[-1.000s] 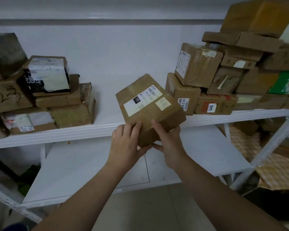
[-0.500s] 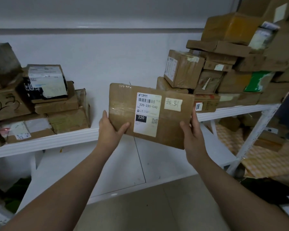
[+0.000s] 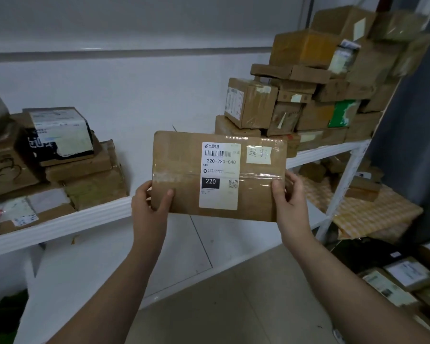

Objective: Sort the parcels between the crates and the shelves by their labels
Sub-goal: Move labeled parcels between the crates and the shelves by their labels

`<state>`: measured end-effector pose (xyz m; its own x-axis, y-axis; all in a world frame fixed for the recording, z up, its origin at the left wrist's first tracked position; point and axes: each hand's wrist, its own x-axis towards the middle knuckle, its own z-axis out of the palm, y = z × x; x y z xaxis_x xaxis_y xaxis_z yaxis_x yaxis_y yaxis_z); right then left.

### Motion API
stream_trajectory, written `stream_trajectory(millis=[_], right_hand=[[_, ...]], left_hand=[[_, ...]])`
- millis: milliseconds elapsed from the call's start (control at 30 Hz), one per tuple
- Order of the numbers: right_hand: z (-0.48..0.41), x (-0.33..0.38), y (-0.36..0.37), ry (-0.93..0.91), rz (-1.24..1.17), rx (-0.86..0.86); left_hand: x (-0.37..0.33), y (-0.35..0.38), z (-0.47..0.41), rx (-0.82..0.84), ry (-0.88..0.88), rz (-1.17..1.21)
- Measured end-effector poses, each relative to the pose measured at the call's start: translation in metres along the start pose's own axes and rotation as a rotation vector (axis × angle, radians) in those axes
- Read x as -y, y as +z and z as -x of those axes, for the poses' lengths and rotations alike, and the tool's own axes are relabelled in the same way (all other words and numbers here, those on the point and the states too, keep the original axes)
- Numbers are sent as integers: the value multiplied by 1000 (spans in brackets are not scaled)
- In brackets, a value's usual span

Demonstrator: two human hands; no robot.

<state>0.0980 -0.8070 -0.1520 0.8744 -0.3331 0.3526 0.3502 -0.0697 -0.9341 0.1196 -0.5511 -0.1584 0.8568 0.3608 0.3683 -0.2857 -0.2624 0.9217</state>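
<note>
Parcel (image 3: 219,176) is held upright in the air in front of the shelf (image 3: 85,217), between the left stack (image 3: 80,170) and the right stack (image 3: 308,108), with its labelled face turned toward the camera. It is gripped at both lower corners. The left hand (image 3: 149,207) is wrapped round the lower left corner with the thumb laid flat on the front. The right hand (image 3: 292,202) is closed on the lower right edge in the same way. The fingers behind the carton are hidden.

On the white label (image 3: 220,194), "220-220-C40" and a black "220" block can be read. A yellow note (image 3: 258,155) with handwriting is stuck just beside it.

The carton is flat and looks stiff, with square edges that are not crushed. Since it is carried by two corner pinches alone, it is judged to be light. Clear tape (image 3: 179,173) is run across the middle, and this glossy strip is likely to be slippery. Hold is therefore better taken on bare cardboard, at the short edges or corners, where the label is left uncovered. A one-handed grip across the broad face is not advised, as the flat box could be tipped out of it.
</note>
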Motion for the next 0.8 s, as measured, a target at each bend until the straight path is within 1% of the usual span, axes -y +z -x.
stream_trajectory(millis=[67,133,200,433,533,700,800], right_hand=[[9,2,-7,-8,23,-14],[21,3,-17,-7,49,17],[33,2,-30,-4,57,22],[69,3,-93,34,76,-172],[82,4,-130,78,81,-267],[108,5,-211,162,128,-430],[126,5,-267,216,155,-521]], left_hand=[[-6,-2,7,130,-5,111],[-11,2,15,276,-53,254],[-12,11,25,354,-69,317],[-16,62,72,437,1,300],[-24,95,93,515,13,309],[-43,171,144,644,-33,314],[-54,219,185,703,-112,313]])
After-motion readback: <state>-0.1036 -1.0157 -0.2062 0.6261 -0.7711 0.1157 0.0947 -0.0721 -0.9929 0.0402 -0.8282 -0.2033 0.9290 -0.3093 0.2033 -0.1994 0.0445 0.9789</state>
